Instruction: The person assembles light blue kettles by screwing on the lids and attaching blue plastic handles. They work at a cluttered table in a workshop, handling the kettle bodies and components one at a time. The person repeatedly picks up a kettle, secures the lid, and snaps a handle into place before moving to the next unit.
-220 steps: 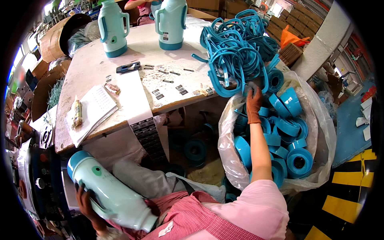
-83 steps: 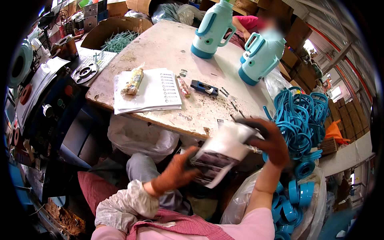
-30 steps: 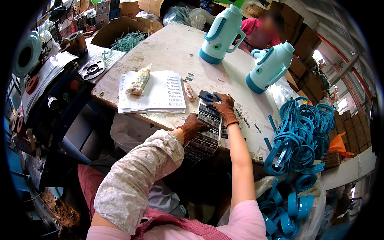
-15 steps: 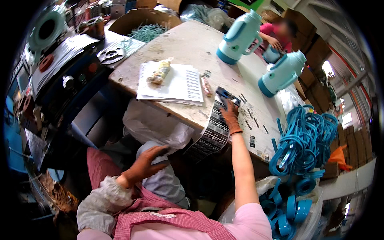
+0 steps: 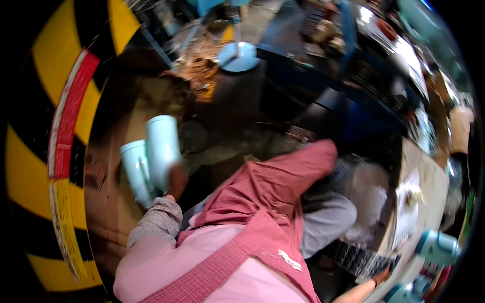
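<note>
At the left, my left hand [image 5: 177, 180], in a brown glove, is closed against the lower end of a light-blue flask body [image 5: 162, 141], a smooth open-ended cylinder. Motion smears this hand, and part of its fingers is hidden. A second light-blue flask body [image 5: 135, 169] stands close beside the first. Far off at the lower right, my right hand [image 5: 382, 276], also gloved, rests by the table edge on a black printed label sheet [image 5: 348, 260]. Its fingers are too small and blurred to read.
A yellow-and-black striped band [image 5: 43, 65] curves along the left, next to cardboard [image 5: 116, 217]. The white table [image 5: 427, 174] at the right bears papers [image 5: 405, 212] and a light-blue vacuum jug [image 5: 438, 247]. Behind are a round blue stand base [image 5: 238, 56] and dark machinery [image 5: 323, 111].
The view has swung left, bringing the flask bodies and striped band into sight. My left hand has moved from above my lap to a flask body; my right hand stays by the label sheet.
</note>
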Motion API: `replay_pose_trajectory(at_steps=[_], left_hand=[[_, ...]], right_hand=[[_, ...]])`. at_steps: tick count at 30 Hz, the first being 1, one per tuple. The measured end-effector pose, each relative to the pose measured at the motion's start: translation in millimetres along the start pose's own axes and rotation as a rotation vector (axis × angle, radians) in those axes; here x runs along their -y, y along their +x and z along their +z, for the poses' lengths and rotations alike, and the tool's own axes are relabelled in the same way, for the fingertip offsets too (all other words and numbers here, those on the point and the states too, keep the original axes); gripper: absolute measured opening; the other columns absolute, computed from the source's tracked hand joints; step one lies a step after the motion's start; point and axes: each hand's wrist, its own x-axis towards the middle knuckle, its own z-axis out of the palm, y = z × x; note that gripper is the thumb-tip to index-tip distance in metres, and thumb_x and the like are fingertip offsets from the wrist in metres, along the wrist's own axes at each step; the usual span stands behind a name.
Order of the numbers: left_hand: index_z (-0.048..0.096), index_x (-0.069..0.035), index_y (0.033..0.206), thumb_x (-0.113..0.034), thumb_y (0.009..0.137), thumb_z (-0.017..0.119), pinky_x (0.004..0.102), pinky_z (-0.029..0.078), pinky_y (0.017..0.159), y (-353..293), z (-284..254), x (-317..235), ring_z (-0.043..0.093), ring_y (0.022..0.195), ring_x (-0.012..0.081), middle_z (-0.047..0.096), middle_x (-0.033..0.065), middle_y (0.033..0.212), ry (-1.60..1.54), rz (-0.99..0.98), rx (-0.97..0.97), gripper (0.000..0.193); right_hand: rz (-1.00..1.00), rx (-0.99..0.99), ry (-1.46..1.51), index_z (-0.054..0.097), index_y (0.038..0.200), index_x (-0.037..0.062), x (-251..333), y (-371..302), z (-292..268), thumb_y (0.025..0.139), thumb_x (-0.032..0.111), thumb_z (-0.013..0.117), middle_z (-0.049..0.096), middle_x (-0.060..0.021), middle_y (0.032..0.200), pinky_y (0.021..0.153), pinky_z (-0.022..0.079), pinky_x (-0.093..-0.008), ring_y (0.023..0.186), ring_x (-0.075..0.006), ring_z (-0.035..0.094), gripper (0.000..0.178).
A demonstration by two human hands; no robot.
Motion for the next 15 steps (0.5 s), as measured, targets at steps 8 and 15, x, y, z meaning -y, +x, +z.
replay_pose_trajectory(at_steps=[8, 15], left_hand=[[0.055, -0.002, 0.111, -0.012, 0.075, 0.070, 0.0426, 0.043, 0.088, -5.7, -13.0, 56.0, 0.053, 0.100, 0.0338, 0.055, 0.0168, 0.109, -0.179, -0.213, -0.205, 0.040], [0.041, -0.011, 0.135, -0.028, 0.076, 0.070, 0.0578, 0.021, 0.107, 4.9, -77.5, -63.2, 0.028, 0.131, 0.0405, 0.030, 0.0143, 0.145, -0.018, 0.133, 0.299, 0.067]], right_hand=[[-0.124, -0.276, -0.142, 0.059, 0.110, -0.0069, 43.9, -42.2, -1.9, 0.087, 0.020, 0.057, 0.063, -0.0124, 0.106, 0.083, 0.048, -0.0332, 0.086, -0.0210, 0.060, 0.035], [-0.496, 0.014, -0.132, 0.054, 0.123, -0.0038, 112.7, -175.6, 30.7, 0.085, 0.019, 0.058, 0.056, -0.0165, 0.122, 0.094, 0.045, -0.0339, 0.105, -0.0261, 0.056, 0.044]])
